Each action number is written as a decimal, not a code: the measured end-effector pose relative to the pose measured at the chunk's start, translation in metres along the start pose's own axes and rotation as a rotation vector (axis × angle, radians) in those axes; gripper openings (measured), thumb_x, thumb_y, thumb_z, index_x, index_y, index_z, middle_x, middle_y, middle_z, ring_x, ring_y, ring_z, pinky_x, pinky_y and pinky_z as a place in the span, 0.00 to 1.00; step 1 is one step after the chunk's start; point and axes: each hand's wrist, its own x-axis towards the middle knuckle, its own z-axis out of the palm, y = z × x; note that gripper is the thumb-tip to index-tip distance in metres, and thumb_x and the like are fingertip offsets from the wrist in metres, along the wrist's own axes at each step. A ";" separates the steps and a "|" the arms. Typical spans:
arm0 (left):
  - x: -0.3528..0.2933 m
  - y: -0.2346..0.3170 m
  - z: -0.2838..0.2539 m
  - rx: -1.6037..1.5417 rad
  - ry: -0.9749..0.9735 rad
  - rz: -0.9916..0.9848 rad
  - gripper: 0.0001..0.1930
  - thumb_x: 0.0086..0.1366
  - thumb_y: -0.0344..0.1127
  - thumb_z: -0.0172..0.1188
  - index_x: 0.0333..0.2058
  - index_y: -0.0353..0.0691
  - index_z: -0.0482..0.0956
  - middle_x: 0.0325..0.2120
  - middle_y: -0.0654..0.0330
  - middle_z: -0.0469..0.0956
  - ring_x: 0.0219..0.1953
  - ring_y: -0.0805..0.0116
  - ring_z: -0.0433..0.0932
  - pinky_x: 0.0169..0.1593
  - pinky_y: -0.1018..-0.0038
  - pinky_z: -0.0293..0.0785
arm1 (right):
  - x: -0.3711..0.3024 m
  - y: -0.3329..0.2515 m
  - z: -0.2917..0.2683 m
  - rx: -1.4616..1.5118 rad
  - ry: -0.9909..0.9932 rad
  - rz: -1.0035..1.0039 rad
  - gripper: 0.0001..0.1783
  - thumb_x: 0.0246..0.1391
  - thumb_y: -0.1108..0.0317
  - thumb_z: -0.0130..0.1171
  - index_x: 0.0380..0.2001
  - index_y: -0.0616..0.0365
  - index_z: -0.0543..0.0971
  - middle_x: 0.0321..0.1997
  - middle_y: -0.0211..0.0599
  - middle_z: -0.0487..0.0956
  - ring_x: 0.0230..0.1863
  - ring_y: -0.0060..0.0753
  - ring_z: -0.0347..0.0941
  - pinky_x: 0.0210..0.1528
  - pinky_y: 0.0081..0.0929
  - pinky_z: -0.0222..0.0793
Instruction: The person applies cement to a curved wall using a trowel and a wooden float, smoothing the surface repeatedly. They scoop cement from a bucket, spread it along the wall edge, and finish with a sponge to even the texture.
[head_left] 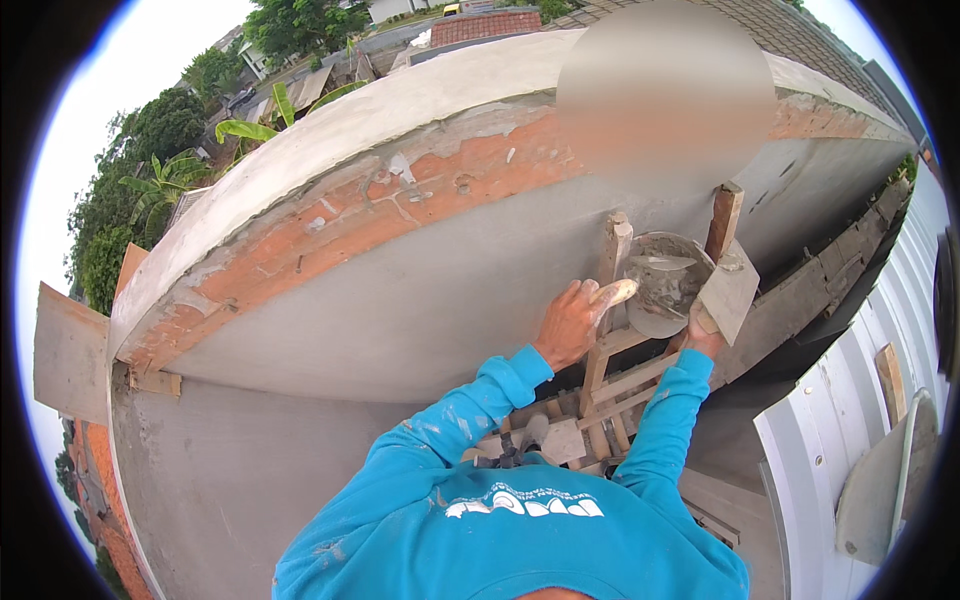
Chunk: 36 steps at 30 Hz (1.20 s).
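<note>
My left hand (570, 325) is closed round the pale wooden handle of a trowel (617, 292). Its mortar-smeared blade reaches over a round bucket (660, 325) of wet grey mortar (668, 288). On the bucket's right side, my right hand (705, 335) grips a flat, grey, squarish plastering float (732, 290), tilted up beside the rim. Its fingers are partly hidden behind the float. The bucket sits between two upright posts of a wooden ladder (612, 255).
A curved wall (350, 310) rises ahead, grey-plastered with a bare brick band (400, 210) below its pale top. Planks and ladder rungs (630, 380) lie below me. Corrugated metal roofing (830, 430) with a grey disc-like object (885, 480) is at right. A board (70, 350) sticks out far left.
</note>
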 end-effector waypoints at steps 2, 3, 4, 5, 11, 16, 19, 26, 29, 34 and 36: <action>0.007 0.004 0.007 -0.014 -0.103 -0.089 0.31 0.52 0.25 0.61 0.59 0.39 0.72 0.43 0.49 0.72 0.45 0.51 0.73 0.46 0.61 0.75 | -0.044 0.008 0.040 -0.055 0.095 0.016 0.27 0.67 0.53 0.40 0.64 0.52 0.66 0.68 0.36 0.67 0.68 0.41 0.61 0.69 0.42 0.57; 0.014 0.007 0.017 -0.028 -0.115 -0.099 0.30 0.53 0.25 0.61 0.58 0.39 0.72 0.43 0.48 0.73 0.46 0.49 0.73 0.46 0.60 0.75 | -0.060 0.008 0.053 -0.081 0.093 0.007 0.27 0.68 0.53 0.39 0.65 0.53 0.66 0.69 0.36 0.67 0.69 0.40 0.61 0.70 0.42 0.56; 0.021 0.007 0.028 -0.041 -0.128 -0.105 0.28 0.54 0.26 0.61 0.57 0.38 0.73 0.43 0.47 0.73 0.46 0.48 0.73 0.46 0.59 0.75 | -0.070 0.007 0.059 -0.104 0.091 -0.005 0.27 0.68 0.54 0.39 0.65 0.53 0.65 0.69 0.36 0.66 0.69 0.40 0.61 0.70 0.42 0.56; 0.029 0.006 0.038 -0.052 -0.144 -0.108 0.27 0.54 0.26 0.61 0.56 0.37 0.73 0.43 0.47 0.73 0.47 0.47 0.73 0.46 0.58 0.74 | -0.077 0.005 0.058 -0.122 0.051 0.002 0.27 0.68 0.54 0.39 0.65 0.54 0.65 0.69 0.36 0.67 0.69 0.40 0.61 0.70 0.42 0.56; 0.063 -0.010 0.086 -0.218 -0.178 -0.231 0.19 0.60 0.28 0.60 0.50 0.32 0.74 0.44 0.43 0.74 0.46 0.41 0.75 0.49 0.54 0.73 | -0.102 0.001 0.055 0.071 -0.242 0.155 0.25 0.67 0.55 0.42 0.61 0.56 0.69 0.63 0.39 0.72 0.62 0.45 0.68 0.63 0.46 0.66; 0.044 -0.009 0.053 -0.219 -0.128 -0.258 0.26 0.59 0.28 0.59 0.57 0.32 0.70 0.53 0.43 0.72 0.53 0.44 0.73 0.56 0.56 0.71 | -0.145 -0.002 0.085 0.192 -0.212 0.165 0.24 0.67 0.56 0.43 0.60 0.56 0.69 0.62 0.41 0.73 0.59 0.47 0.72 0.57 0.47 0.72; 0.036 -0.004 0.045 -0.255 -0.040 -0.218 0.26 0.59 0.29 0.60 0.57 0.32 0.70 0.54 0.47 0.71 0.56 0.45 0.71 0.58 0.58 0.70 | -0.166 -0.003 0.107 0.176 -0.206 0.166 0.24 0.67 0.56 0.43 0.60 0.56 0.69 0.61 0.44 0.73 0.57 0.48 0.73 0.55 0.46 0.75; -0.029 -0.008 0.000 -0.268 0.029 -0.267 0.24 0.61 0.29 0.60 0.57 0.32 0.71 0.55 0.48 0.72 0.56 0.47 0.72 0.59 0.60 0.69 | -0.191 -0.001 0.142 0.147 -0.199 0.219 0.27 0.66 0.55 0.45 0.62 0.58 0.66 0.54 0.53 0.75 0.49 0.52 0.75 0.43 0.39 0.82; -0.072 -0.017 -0.021 -0.332 0.020 -0.422 0.22 0.62 0.30 0.59 0.55 0.32 0.73 0.54 0.47 0.74 0.54 0.48 0.74 0.58 0.60 0.70 | -0.209 0.003 0.172 -0.021 -0.272 0.185 0.29 0.65 0.55 0.46 0.64 0.59 0.64 0.55 0.54 0.73 0.48 0.51 0.75 0.40 0.35 0.83; -0.168 -0.041 -0.063 -0.241 0.083 -0.651 0.19 0.63 0.30 0.59 0.53 0.32 0.76 0.51 0.46 0.77 0.51 0.47 0.77 0.57 0.61 0.72 | -0.227 0.024 0.213 -0.175 -0.414 0.108 0.30 0.64 0.61 0.49 0.66 0.60 0.61 0.60 0.55 0.69 0.48 0.46 0.75 0.38 0.33 0.84; -0.205 -0.044 -0.081 -0.264 0.129 -0.820 0.19 0.63 0.31 0.59 0.52 0.32 0.77 0.50 0.45 0.77 0.51 0.47 0.78 0.56 0.61 0.72 | -0.239 0.039 0.237 -0.128 -0.510 0.167 0.32 0.63 0.63 0.51 0.67 0.62 0.58 0.62 0.53 0.66 0.49 0.42 0.73 0.40 0.34 0.84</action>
